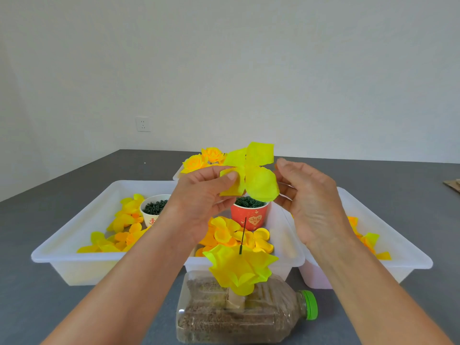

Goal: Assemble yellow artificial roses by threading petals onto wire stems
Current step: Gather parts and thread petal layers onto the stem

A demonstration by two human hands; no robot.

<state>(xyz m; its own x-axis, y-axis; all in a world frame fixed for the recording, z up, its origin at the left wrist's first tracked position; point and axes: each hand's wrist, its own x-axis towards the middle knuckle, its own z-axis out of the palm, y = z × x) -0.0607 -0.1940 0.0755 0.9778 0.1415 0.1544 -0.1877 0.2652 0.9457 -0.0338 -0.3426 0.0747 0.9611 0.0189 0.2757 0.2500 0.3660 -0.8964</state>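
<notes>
A white tray on the grey counter holds loose yellow petals and a white cup. The left hand pinches a four-lobed petal piece held up above the wire stem. The right hand is beside the piece, fingers loosely spread

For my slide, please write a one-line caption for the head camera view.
Left hand pinches a yellow petal layer above the wire stem; right hand open beside it.
</notes>
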